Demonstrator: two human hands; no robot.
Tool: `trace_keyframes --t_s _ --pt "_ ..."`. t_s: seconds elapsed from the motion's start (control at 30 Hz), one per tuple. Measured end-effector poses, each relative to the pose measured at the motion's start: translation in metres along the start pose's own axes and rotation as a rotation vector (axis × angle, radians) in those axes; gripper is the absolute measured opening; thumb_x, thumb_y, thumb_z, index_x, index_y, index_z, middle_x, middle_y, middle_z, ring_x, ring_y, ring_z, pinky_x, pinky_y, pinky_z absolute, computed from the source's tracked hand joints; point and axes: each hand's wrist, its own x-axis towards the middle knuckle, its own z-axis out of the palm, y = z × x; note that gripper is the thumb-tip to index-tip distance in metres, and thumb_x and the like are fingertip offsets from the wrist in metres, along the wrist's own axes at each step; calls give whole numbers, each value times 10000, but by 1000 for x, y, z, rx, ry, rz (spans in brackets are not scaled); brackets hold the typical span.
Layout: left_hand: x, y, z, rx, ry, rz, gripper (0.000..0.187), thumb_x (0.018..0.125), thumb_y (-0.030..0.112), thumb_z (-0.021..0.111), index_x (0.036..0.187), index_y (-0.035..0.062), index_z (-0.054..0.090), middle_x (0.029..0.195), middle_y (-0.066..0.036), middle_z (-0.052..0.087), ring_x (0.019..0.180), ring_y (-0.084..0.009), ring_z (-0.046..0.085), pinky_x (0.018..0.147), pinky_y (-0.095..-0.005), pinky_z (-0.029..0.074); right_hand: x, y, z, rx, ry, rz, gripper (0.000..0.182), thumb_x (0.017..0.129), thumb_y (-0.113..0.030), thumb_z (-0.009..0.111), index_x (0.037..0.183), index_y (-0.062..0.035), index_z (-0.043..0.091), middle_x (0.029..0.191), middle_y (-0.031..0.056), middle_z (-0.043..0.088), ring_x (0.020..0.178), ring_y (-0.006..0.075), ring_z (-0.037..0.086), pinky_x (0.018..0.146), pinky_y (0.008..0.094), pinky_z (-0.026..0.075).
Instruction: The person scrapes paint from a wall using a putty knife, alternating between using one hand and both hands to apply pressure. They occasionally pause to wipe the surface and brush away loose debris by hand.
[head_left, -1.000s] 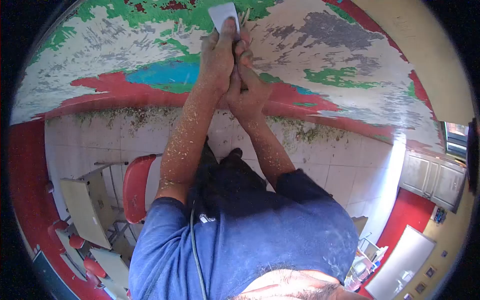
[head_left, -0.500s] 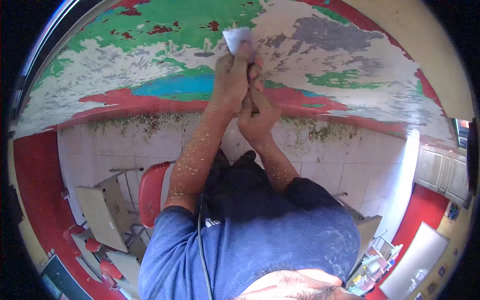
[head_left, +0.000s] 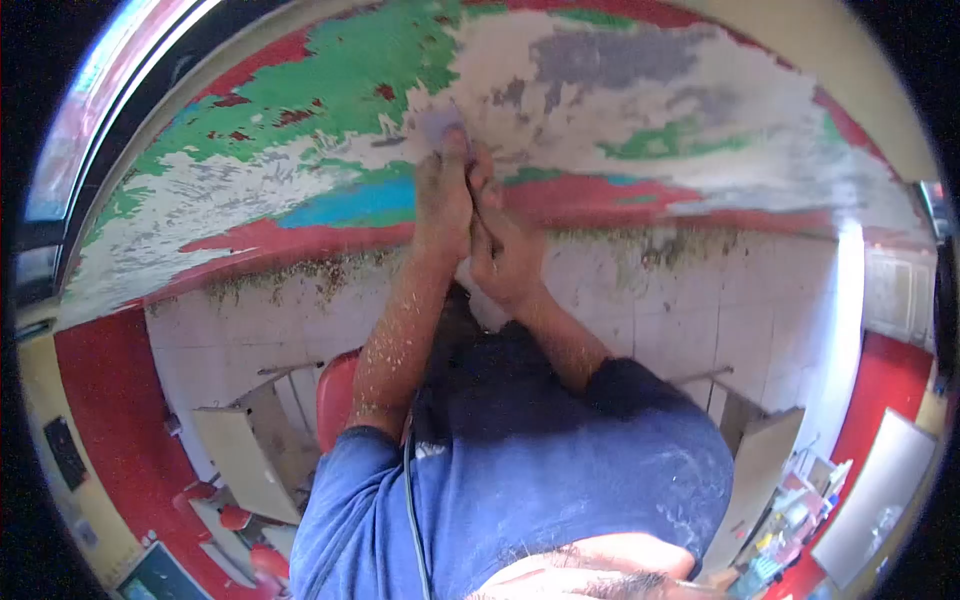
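Note:
A scraper [head_left: 437,122] with a broad pale blade rests against the peeling painted wall [head_left: 620,110], near the edge between green paint and bare whitish plaster. My left hand [head_left: 443,205] is closed around it close to the blade, its fingers smeared by motion. Just below and to the right, my right hand [head_left: 508,262] is wrapped round the lower handle end. The handle is mostly hidden by both hands. Pale flakes speckle both forearms.
Paint chips [head_left: 300,280] lie along the foot of the wall on the tiled floor [head_left: 680,310]. A red chair [head_left: 338,395] stands to the left, beside a tipped desk [head_left: 245,460]. A cluttered shelf [head_left: 790,520] is at the right. A window [head_left: 90,110] is at upper left.
Both hands and the scraper have moved down and slightly left on the wall. The whole view has tilted a little, showing more of the window.

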Motion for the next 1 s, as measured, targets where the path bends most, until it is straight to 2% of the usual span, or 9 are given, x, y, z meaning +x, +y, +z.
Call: trace_keyframes --t_s 0.13,0.23,0.33,0.43,0.53,0.63,0.73,0.83,1.0 --pt "2 -7 -13 -54 -28 38 411 928 417 449 764 41 484 573 9 363 436 -128 396 432 -272 397 -11 7 3 -4 -95 64 258 773 -2 560 1023 4 625 796 193 604 657 277 626 537 305 465" --pt "1 -25 -22 -189 -56 -22 406 931 406 446 768 37 491 585 0 394 490 -143 467 465 -279 433 -16 17 -2 21 -104 40 304 724 -27 589 1027 -29 618 758 183 610 653 333 605 579 397 485" --pt "-5 -14 -23 60 -14 -53 421 956 414 367 786 58 514 583 -10 448 558 -146 512 520 -272 432 -16 19 -6 -59 -89 -107 319 751 -11 590 1068 -9 618 847 182 636 714 309 633 598 313 493" --pt "-19 6 -41 168 -393 49 381 937 357 446 801 16 549 695 -54 563 685 -190 600 597 -312 503 -23 21 -12 30 -137 -108 314 752 -16 580 1062 -2 622 886 191 644 735 293 645 642 304 506" --pt "-17 22 -67 538 -573 227 332 907 305 496 843 -5 599 780 -95 620 726 -230 620 637 -314 510 -25 3 -19 -66 -157 -236 326 766 -13 558 1088 5 606 836 188 648 703 243 655 645 290 508" --pt "-4 58 -107 1331 -626 609 193 828 183 587 871 0 628 830 -126 637 773 -270 628 675 -319 514 -48 13 -10 -57 -116 -74 392 778 -34 547 1165 24 552 747 167 643 622 208 637 610 294 504" --pt "33 77 -156 1249 -531 1227 156 729 53 656 878 10 641 851 -146 636 793 -298 628 704 -339 517 -44 3 1 -227 17 -22 442 812 -39 511 1244 44 473 644 93 617 542 141 588 546 271 484" --pt "51 110 -193 1263 -634 1501 194 690 -3 689 879 17 647 842 -117 639 803 -280 633 726 -355 521 -53 -18 25 -339 248 278 431 881 -82 460 1292 41 416 650 57 578 485 98 501 467 234 427" --pt "68 130 -216 1339 -995 1578 174 731 18 675 898 3 632 808 -107 625 780 -249 636 685 -343 531 -61 -54 91 331 879 546 419 946 -158 399 1332 2 371 700 35 510 466 71 419 422 204 353"
